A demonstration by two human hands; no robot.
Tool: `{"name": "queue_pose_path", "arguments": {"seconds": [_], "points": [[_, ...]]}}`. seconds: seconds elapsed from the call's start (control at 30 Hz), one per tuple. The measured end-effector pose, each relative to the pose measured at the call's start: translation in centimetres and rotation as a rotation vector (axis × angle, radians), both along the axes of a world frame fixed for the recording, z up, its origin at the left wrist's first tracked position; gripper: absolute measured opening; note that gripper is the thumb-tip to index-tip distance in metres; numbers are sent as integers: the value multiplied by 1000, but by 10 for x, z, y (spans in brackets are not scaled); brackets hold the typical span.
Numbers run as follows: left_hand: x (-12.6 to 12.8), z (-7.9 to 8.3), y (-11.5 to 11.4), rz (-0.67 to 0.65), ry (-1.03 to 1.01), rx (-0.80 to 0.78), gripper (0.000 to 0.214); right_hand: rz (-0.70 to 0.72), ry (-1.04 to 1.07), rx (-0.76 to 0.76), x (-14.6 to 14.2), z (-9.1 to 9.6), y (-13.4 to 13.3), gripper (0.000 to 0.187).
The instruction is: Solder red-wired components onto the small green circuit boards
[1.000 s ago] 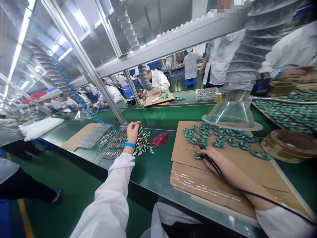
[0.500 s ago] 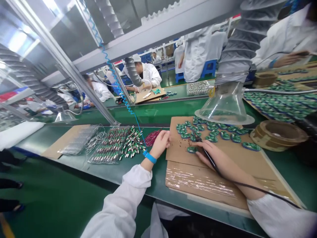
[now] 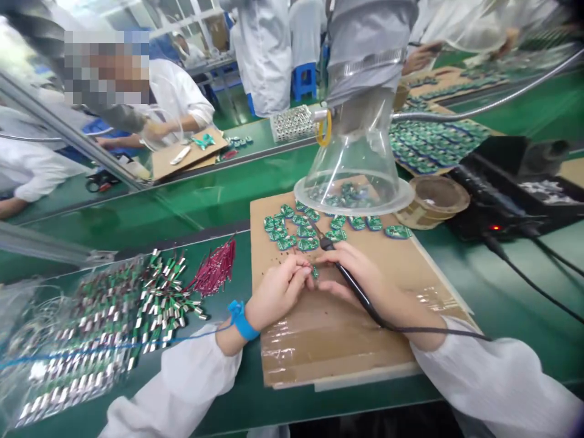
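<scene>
My left hand (image 3: pixel 280 289) is over the cardboard, thumb and fingers pinched at the edge of a small green circuit board (image 3: pixel 314 272). Whether a wire is also between those fingertips is hidden. My right hand (image 3: pixel 369 283) grips a black soldering iron (image 3: pixel 354 285), its tip angled up and left over other boards. The thumb and a finger of that hand reach toward the small board from the right. Several green circuit boards (image 3: pixel 335 235) lie on the cardboard sheet (image 3: pixel 337 334) just beyond my hands. A blue wrist strap (image 3: pixel 244 321) circles my left wrist.
A clear fume hood (image 3: pixel 353 176) hangs low over the boards. Left lie red wires (image 3: pixel 214 267) and metal-ended parts (image 3: pixel 166 304). A tape roll (image 3: pixel 433 198) and a black soldering station (image 3: pixel 497 207) stand right. A co-worker (image 3: pixel 168 97) sits across the bench.
My left hand has moved from beside the red wires onto the cardboard, meeting the board near my right hand. My right hand keeps the soldering iron. The view has turned right and closer.
</scene>
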State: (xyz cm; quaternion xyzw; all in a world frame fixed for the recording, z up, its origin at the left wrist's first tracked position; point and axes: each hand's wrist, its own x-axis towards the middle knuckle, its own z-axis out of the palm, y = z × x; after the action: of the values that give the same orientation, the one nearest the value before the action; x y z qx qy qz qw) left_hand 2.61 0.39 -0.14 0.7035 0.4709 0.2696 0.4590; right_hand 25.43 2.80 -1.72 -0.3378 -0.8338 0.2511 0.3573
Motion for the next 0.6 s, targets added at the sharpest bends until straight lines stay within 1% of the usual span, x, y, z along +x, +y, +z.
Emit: {"name": "queue_pose_path", "arguments": {"seconds": [0.07, 0.1, 0.13, 0.2, 0.27, 0.3, 0.43, 0.6], "points": [[3, 2, -1, -15, 24, 15, 21, -4, -28, -24, -2, 1, -2, 47], [4, 2, -2, -24, 23, 21, 20, -9, -48, -34, -3, 1, -3, 48], [5, 2, -3, -36, 20, 24, 19, -13, -69, -42, -4, 2, -4, 44], [5, 1, -5, -56, 12, 24, 17, -19, -95, -36, -5, 2, -6, 30], [4, 1, -5, -67, 10, 29, 16, -20, -76, -24, -6, 2, -8, 17], [3, 0, -6, -71, 12, 33, 15, -16, -54, -28, -6, 2, -8, 14], [1, -1, -5, -75, 27, 61, 14, 0, 23, -81, -5, 2, -10, 10], [2, -1, -5, -76, 18, 92, 12, -26, 76, -67, -4, -2, -9, 5]]}}
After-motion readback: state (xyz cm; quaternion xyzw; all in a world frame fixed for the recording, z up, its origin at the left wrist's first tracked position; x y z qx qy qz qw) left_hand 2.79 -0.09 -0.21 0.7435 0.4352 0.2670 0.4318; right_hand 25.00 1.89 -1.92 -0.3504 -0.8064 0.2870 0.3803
